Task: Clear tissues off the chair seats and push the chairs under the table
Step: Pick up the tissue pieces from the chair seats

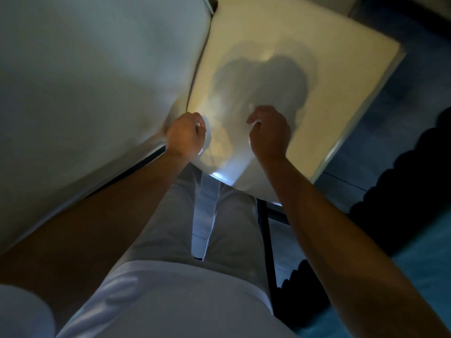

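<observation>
Below, both hands over a smooth, square cream chair seat [317, 76].
Left hand [186, 135] pinches white tissue [200, 125]; right hand [269, 132] loosely curled, holding nothing.

The view looks down in dim light. A big white chair seat [317, 76] fills the middle, with a dark shadow on it. Another pale seat [85, 81] lies just beside it on the left. The left hand [186, 135] is curled over the near edge, with something small and white showing at its fingers. The right hand [269, 132] hangs over the seat, fingers bent. White trousers [227, 235] show below. The floor [419, 259] is blue.
</observation>
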Tool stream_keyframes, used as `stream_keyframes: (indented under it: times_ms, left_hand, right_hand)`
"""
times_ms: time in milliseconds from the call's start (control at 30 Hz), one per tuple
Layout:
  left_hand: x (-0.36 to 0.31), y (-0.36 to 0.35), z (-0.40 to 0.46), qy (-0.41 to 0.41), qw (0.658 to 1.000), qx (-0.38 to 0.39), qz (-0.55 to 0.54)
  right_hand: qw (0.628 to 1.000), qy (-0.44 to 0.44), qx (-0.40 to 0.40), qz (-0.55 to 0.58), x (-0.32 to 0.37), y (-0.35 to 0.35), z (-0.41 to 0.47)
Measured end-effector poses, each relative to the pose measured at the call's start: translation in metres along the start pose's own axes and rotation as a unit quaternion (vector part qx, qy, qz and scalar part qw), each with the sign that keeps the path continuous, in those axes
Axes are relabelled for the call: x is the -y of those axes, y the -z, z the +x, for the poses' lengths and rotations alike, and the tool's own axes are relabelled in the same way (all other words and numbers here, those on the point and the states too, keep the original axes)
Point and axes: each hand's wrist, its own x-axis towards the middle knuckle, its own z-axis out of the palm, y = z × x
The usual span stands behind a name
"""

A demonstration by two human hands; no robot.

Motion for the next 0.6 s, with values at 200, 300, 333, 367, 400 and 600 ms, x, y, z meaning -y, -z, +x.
stream_keyframes:
  times_ms: [200, 300, 333, 367, 400, 600]
  left_hand:
    - [-0.031, 0.059, -0.022, -0.007, 0.997, -0.028, -0.066]
    - [-0.052, 0.096, -0.038, -0.006, 0.990, -0.036, -0.136]
    - [-0.059, 0.107, -0.044, -0.016, 0.989, -0.039, -0.141]
    - [-0.066, 0.118, -0.050, -0.027, 0.988, -0.045, -0.144]
    - [-0.072, 0.127, -0.057, -0.035, 0.987, -0.050, -0.149]
    - [-0.095, 0.167, -0.099, -0.118, 0.986, -0.024, -0.119]
  right_hand:
    - [0.993, -0.061, 0.095, -0.044, 0.034, 0.071, -0.017]
    - [0.989, -0.091, 0.114, -0.037, 0.049, 0.109, -0.027]
    - [0.989, -0.095, 0.111, -0.024, 0.054, 0.122, -0.030]
    - [0.990, -0.093, 0.106, -0.017, 0.059, 0.134, -0.033]
    - [0.991, -0.092, 0.098, -0.009, 0.064, 0.146, -0.036]
    - [0.998, -0.058, 0.001, 0.024, 0.092, 0.209, -0.048]
